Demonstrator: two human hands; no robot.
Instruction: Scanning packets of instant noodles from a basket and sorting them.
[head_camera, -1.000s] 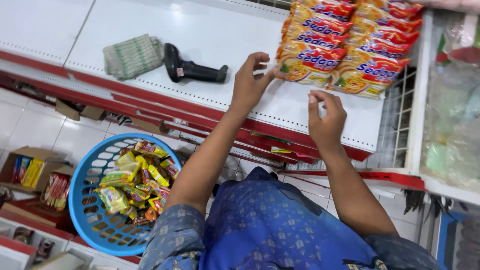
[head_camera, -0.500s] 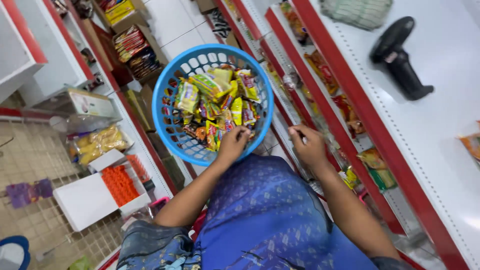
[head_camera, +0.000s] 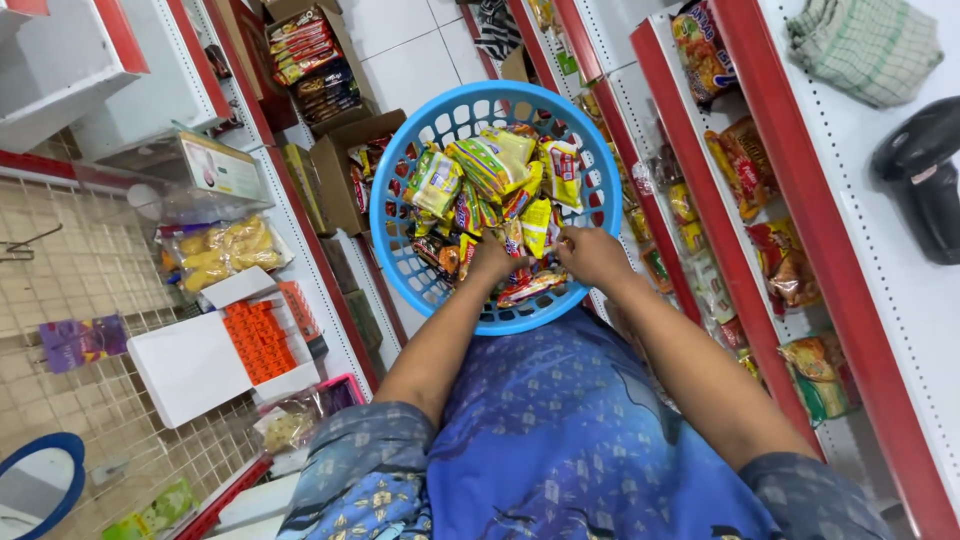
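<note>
The red-edged white shelving (head_camera: 880, 300) runs along the right of the blue basket (head_camera: 400, 215) and is cut off by the frame's edge; its lower tiers of packets are partly hidden under the upper boards. The basket, round and slotted, sits at mid-frame just beyond the person's blue patterned shirt, its near rim covered by both wrists. It holds a heap of snack packets (head_camera: 490, 180), yellow, green and red, too jumbled to count. Right of the basket, on the top shelf, lie a black handheld scanner (head_camera: 915, 170), cropped at the edge, and a folded checked cloth (head_camera: 865, 45). Left of the basket stands an open cardboard box (head_camera: 335, 165).

Both forearms reach forward into the basket. The left hand (head_camera: 492, 262) is sunk among the packets, fingers buried, so their grip cannot be told. The right hand (head_camera: 592, 255) lies knuckles-up, fingers curled down onto the packets; whether they clamp one is unclear.
</note>
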